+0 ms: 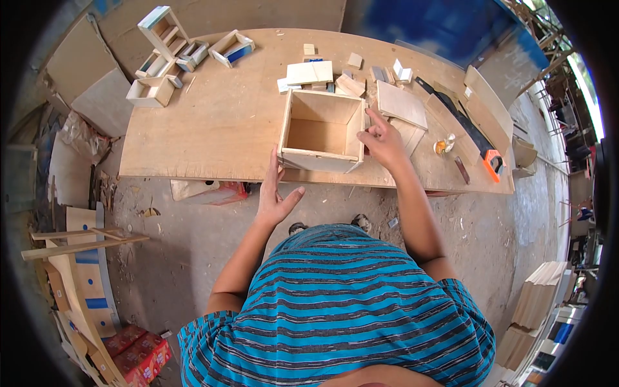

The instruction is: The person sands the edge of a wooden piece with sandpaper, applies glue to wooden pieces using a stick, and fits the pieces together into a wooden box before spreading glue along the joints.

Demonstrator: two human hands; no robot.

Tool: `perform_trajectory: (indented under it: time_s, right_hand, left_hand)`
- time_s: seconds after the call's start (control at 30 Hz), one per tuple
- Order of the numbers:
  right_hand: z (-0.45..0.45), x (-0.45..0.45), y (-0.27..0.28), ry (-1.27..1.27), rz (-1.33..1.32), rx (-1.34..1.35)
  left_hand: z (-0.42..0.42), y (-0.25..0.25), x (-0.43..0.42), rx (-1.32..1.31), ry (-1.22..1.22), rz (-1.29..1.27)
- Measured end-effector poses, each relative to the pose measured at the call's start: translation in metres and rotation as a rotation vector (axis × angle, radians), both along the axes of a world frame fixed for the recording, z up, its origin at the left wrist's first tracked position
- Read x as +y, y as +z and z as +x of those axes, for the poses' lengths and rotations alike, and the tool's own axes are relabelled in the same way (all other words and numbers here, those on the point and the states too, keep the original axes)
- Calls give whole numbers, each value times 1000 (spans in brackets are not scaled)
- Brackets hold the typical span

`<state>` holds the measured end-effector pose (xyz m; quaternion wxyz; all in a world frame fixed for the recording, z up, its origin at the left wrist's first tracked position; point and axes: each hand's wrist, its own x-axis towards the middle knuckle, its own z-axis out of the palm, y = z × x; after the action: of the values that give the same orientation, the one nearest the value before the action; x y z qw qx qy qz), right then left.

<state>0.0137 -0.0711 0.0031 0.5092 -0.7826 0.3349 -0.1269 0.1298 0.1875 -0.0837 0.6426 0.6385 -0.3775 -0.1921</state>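
An open-topped wooden box [322,158] stands near the front edge of the workbench, its hollow inside facing up. My left hand [276,197] is at the box's left front corner, fingers stretched along the side and thumb spread away. On the other side, my right hand [385,142] holds the right wall, with the thumb at the rim and the index finger pointing along it. The right hand's other fingers are partly hidden. Just right of that hand lies a flat wooden panel [403,106], resting on other boards.
The workbench [200,142] bears small wooden boxes [151,92] at the back left and several offcuts [309,73] behind the box. A handsaw [461,122] with an orange handle, a small bottle [445,144] and a brown strip [462,169] lie right. Stacked boards [538,297] stand lower right.
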Motion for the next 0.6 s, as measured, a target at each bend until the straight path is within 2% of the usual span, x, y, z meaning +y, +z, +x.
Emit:
perform_trajectory:
  time_s: [0.6]
  right_hand:
    - [2,-6,-4,-18,113,-41]
  left_hand:
    - [-1,0,0,19,-4,5]
